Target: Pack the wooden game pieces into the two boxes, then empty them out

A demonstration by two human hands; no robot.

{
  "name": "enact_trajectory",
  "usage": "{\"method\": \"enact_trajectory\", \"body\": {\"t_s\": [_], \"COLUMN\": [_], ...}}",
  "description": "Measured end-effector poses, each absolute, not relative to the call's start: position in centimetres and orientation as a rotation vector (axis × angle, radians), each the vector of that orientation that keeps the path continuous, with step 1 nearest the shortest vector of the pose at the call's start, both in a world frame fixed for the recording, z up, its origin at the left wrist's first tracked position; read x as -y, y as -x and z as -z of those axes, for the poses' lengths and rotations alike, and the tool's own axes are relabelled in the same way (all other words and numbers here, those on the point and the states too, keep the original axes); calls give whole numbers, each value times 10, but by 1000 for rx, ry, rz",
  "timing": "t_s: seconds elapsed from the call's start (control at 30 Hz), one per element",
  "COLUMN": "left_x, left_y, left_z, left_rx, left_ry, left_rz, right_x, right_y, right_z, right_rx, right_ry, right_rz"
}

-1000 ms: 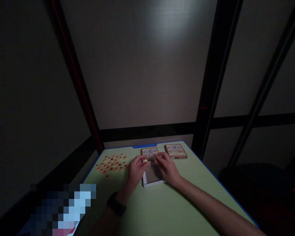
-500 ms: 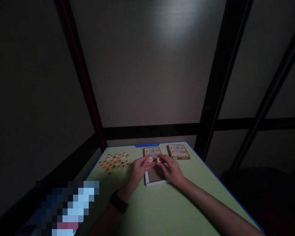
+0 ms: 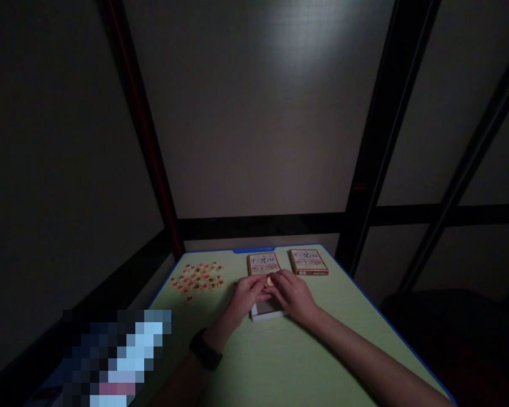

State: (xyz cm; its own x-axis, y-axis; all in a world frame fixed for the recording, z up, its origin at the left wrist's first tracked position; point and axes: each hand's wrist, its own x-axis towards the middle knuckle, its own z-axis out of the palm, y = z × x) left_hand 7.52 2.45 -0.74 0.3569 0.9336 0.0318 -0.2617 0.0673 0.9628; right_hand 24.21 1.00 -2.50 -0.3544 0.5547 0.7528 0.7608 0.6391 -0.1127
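My left hand [image 3: 246, 295] and my right hand [image 3: 293, 294] meet above a shallow white-edged box [image 3: 268, 308]. Between their fingertips are small round light pieces [image 3: 270, 281], which both hands grip; their exact number is hidden by the fingers. Just behind the hands lies a printed box [image 3: 263, 262], its near part covered by my fingers. To the left, several round pieces with red and black marks [image 3: 199, 278] are spread flat on the green table [image 3: 288, 362].
A second printed box [image 3: 309, 261] lies at the back right of the table. A pixelated area covers the lower left. Dark panelled walls stand behind the table, and a dark shape sits beyond its right edge.
Both hands have come closer together and slightly lower over the white-edged box. The round pieces, earlier apart in the two hands, are now together between the fingertips.
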Motion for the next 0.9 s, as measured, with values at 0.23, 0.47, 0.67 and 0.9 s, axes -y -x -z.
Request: {"method": "enact_trajectory", "body": {"t_s": [0.23, 0.47, 0.67, 0.9], "left_x": [-25, -26, -30, -34], "left_y": [-74, -72, -70, -72], "left_z": [5, 8, 12, 17], "left_rx": [-760, -744, -757, -775], "left_ry": [-1170, -1184, -1131, -1159], "left_rz": [-1042, -1077, -1154, -1139], "right_x": [-10, -8, -12, -15], "right_y": [-243, -240, -244, -245], "right_z": [25, 23, 24, 27], "right_rx": [2075, 2022, 1966, 1998], "right_ry": [992, 950, 973, 1030], "right_rz": [300, 250, 220, 267]}}
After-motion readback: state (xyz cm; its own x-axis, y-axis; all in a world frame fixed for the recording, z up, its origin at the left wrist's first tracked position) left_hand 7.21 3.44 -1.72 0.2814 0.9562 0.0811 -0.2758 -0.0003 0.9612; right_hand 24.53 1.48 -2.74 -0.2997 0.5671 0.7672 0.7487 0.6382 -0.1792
